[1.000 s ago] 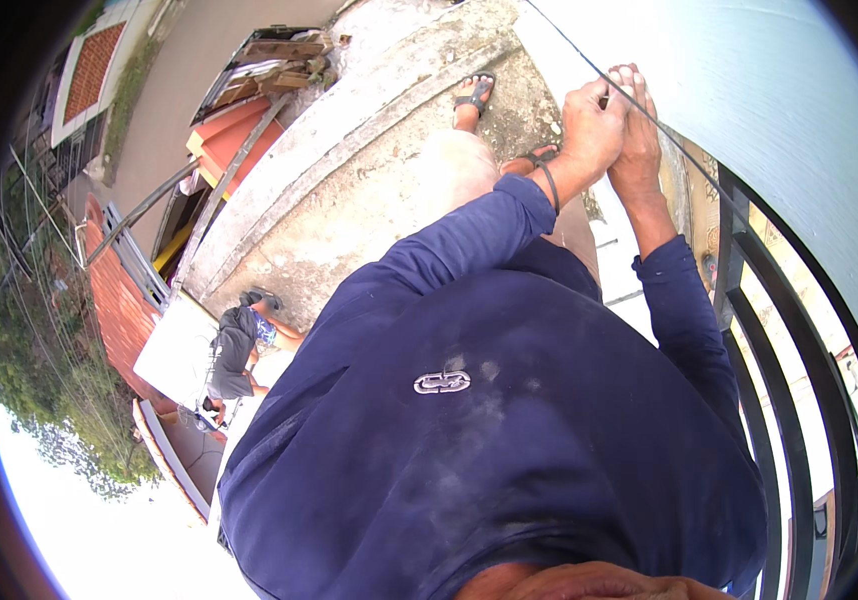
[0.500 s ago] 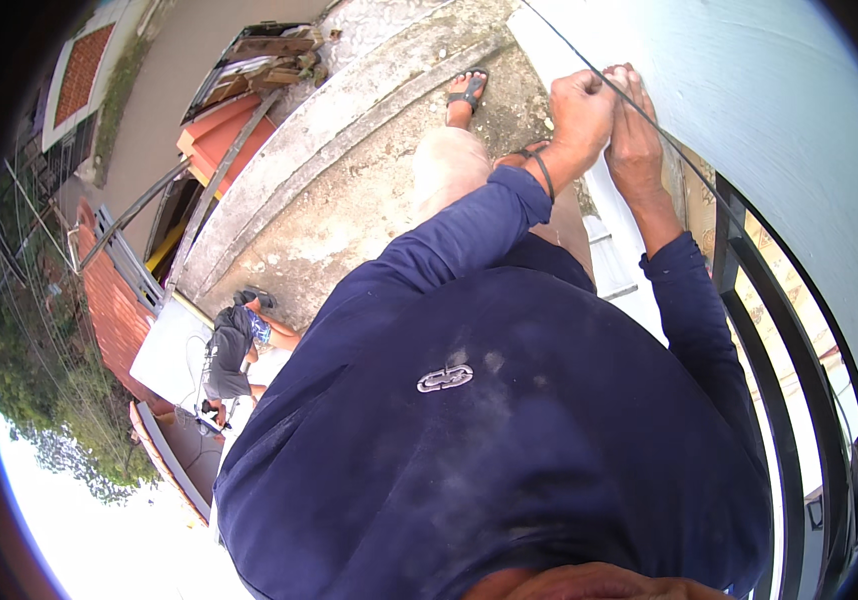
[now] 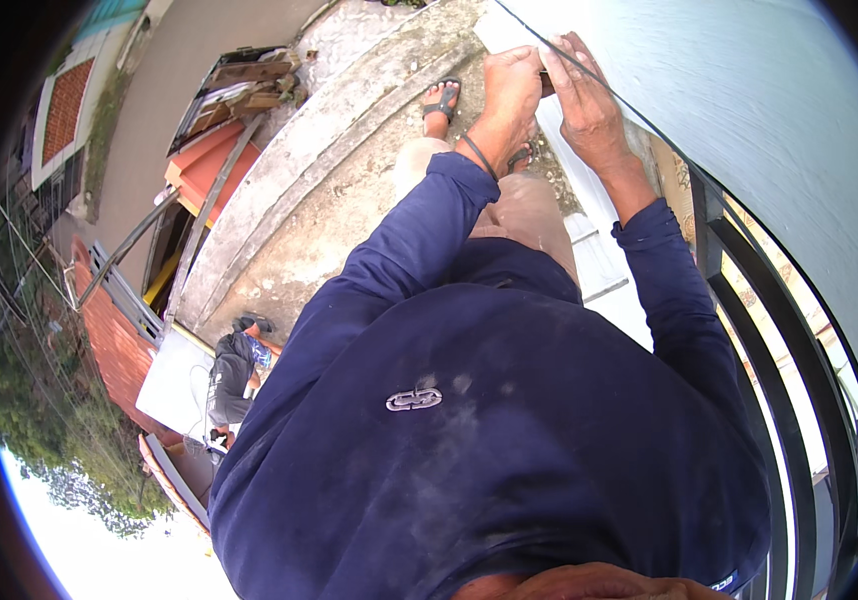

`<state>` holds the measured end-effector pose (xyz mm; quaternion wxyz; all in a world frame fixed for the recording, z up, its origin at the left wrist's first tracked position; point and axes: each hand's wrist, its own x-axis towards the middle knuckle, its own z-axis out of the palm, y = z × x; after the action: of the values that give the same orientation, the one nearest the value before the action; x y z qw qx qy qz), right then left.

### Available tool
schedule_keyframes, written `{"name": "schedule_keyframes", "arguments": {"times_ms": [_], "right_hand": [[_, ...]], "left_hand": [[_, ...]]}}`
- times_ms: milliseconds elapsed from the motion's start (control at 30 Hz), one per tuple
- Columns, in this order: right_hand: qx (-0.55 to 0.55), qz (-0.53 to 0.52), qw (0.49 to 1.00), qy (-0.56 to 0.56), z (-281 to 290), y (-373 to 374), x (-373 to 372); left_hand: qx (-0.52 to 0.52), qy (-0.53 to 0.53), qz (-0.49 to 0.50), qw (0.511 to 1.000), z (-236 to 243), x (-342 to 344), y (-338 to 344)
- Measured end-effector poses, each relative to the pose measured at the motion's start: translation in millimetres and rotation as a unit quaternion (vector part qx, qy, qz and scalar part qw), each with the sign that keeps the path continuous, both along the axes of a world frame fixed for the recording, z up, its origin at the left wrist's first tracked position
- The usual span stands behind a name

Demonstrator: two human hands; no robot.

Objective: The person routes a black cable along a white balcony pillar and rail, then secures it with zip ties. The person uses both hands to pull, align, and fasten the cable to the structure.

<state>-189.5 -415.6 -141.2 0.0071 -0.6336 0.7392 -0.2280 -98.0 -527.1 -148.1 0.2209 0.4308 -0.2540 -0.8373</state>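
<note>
My left hand [image 3: 512, 95] is closed like a fist beside the white wall edge, with a dark band round its wrist. A small dark object [image 3: 547, 84] shows at its fingertips, too little of it visible to name. Close by on the right, my right hand [image 3: 592, 115] has its fingers pressed together, their tips meeting near the left hand; whatever they pinch is hidden. A thin black cable [image 3: 621, 96] runs slantwise across the right fingers, down toward the black metal railing [image 3: 764, 345]. Whether the fingers grip the cable cannot be seen.
A pale blue-white wall [image 3: 749, 95] rises on the right. Below my feet lies a rough concrete ledge [image 3: 349, 190] with a curved edge. At the left another person [image 3: 234, 375] in dark clothes bends over. Stacked wood [image 3: 249, 85] and an orange structure [image 3: 214, 165] stand beyond the ledge.
Both hands have shifted left and slightly up in the picture, and a gap with a dark object now shows between them. My view has moved a little too.
</note>
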Motion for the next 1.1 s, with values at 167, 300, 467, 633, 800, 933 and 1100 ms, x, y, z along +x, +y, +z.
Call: {"name": "schedule_keyframes", "arguments": {"times_ms": [167, 300, 467, 633, 800, 933, 1100], "right_hand": [[-0.091, 0.003, 0.996, 0.009, -5, -16, -4], [-0.045, 0.006, 0.998, -0.034, -7, -48, -4], [-0.064, -0.023, 0.995, -0.072, 3, -28, 3], [-0.075, -0.01, 0.995, -0.069, -1, -20, 2], [-0.052, -0.028, 0.998, -0.03, -13, -40, -6], [-0.115, -0.027, 0.989, -0.092, -1, 0, 5], [-0.062, -0.034, 0.99, -0.118, -7, -21, 0]], "left_hand": [[0.072, 0.006, -0.004, 0.997, 6, 7, 18], [-0.024, 0.123, 0.077, 0.989, 7, -2, -3], [0.004, 0.107, 0.023, 0.994, 29, 2, 8], [0.047, 0.057, 0.027, 0.997, 36, 7, 28], [-0.099, 0.129, 0.076, 0.984, 8, -10, 2], [0.06, 0.037, 0.01, 0.997, 22, 3, 53], [-0.051, 0.03, 0.055, 0.997, 19, -5, 32]]}}
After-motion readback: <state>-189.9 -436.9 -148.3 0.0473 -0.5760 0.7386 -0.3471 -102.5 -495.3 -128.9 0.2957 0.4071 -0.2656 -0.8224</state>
